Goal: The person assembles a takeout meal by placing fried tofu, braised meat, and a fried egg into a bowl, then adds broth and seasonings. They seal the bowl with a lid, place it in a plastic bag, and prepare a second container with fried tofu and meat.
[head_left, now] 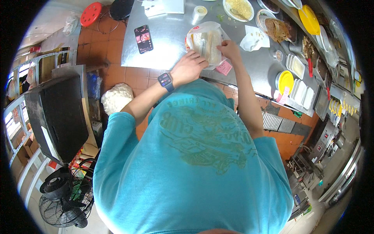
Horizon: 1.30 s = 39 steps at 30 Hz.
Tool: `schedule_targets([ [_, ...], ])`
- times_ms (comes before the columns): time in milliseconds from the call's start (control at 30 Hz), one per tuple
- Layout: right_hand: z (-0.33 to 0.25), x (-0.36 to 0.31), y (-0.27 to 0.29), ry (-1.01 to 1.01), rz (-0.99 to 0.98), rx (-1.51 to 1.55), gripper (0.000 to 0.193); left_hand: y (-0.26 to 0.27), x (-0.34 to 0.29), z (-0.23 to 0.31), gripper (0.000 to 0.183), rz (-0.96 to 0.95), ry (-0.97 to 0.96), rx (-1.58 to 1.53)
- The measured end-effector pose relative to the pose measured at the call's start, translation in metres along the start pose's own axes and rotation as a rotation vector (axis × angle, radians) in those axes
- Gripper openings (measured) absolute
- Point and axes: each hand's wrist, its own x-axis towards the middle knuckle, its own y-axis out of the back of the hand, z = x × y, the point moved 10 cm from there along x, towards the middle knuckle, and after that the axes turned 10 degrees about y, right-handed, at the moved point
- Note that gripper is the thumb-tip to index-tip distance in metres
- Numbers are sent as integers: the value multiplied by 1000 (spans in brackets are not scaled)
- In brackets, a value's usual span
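- Worktop (pixel 165 46): a broad sheet of smooth grey metal, by which bright glare is thrown back; the packed bag is carried near its front edge, directly before the person.
- White plastic bag (pixel 194 32): thin, creased and partly translucent, marked with red; its near side is met by both hands. The step in hand is judged to be the arranging or closing of the film around its contents. For the next move, a light, even grip on the loose edges seems to be called for, since such film may slip or tear.
- Packed container (pixel 212 42): a boxy, pale, glossy form, seen inside the bag; its contents cannot be clearly told.
- Left hand (pixel 191 63): laid palm down over the bag's lower left side, with fingers bent and close together; whether film is gripped beneath them cannot be told.
- Right hand (pixel 228 50): thumb and forefinger are brought together at the bag's right edge, where film appears to be pinched; the other fingers are curled.
- Phone (pixel 144 39): a flat, dark, round-cornered slab, laid face up well to the left of the bag.
- Pink slip (pixel 224 67): a small, matt, paper-like rectangle, placed at the bag's lower right corner; whether it is attached cannot be told.
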Motion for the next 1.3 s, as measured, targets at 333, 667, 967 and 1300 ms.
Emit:
schedule_targets([
  [333, -76, -15, 56, 182, 278, -262, 33, 44, 9, -18, 15, 255, 150, 10],
  [667, -79, -42, 61, 53, -80, 1000, 33, 41, 51, -105, 38, 136, 727, -93],
  [967, -136, -51, 26, 388, -20, 535, 42, 15, 74, -86, 21, -126, 513, -1165],
  [1300, -91, -42, 66, 585, -3, -132, 21, 7, 35, -182, 26, -115, 838, -632],
])
